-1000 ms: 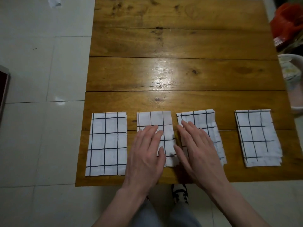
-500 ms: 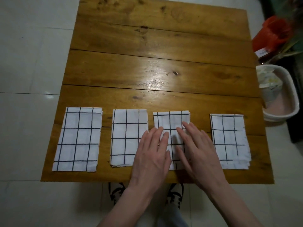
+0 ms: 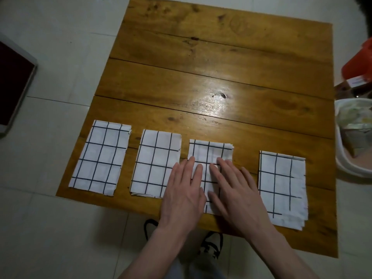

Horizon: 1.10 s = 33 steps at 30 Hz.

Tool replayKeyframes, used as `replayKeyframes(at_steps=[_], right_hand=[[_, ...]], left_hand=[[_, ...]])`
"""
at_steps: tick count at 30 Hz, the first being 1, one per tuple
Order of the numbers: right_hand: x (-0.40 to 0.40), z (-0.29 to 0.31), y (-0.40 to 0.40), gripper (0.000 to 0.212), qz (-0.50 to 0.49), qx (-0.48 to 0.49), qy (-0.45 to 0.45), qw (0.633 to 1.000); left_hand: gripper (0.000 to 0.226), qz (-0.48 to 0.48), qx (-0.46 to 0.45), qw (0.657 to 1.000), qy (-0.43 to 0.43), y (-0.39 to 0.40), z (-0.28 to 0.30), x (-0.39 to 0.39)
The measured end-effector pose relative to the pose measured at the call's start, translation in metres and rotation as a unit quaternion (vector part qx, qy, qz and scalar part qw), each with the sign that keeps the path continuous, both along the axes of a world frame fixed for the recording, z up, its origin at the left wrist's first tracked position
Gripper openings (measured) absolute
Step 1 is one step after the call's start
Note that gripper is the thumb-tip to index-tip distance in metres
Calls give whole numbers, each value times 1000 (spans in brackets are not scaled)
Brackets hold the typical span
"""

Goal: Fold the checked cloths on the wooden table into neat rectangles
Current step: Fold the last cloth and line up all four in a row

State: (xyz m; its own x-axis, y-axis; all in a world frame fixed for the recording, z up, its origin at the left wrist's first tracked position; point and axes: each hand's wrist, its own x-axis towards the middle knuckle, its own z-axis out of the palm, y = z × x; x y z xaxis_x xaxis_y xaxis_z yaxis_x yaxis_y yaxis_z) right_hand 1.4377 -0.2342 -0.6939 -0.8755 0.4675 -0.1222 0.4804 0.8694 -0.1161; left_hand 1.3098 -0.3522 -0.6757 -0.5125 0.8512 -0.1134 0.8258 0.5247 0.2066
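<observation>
floor: pale tiles (image 3: 50, 228) | right edge: white basin (image 3: 342, 162), orange bag (image 3: 360, 63) | left edge: dark red panel (image 3: 12, 81) | under table: black shoes (image 3: 211, 246)

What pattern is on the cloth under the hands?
White cloth with a dark grid of lines, head view.

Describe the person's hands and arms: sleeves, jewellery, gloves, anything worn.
Both are bare: the left hand and the right hand wear no gloves, rings or watch, and both forearms show no sleeve as far as the frame's bottom edge.
</observation>
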Motion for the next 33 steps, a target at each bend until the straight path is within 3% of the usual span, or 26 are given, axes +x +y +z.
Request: replayKeyframes(at_steps=[33], right_hand=[[12,0,9,66,-25,-39,12,999]], left_hand=[[63,9,20,999,-27,12,-7,11]])
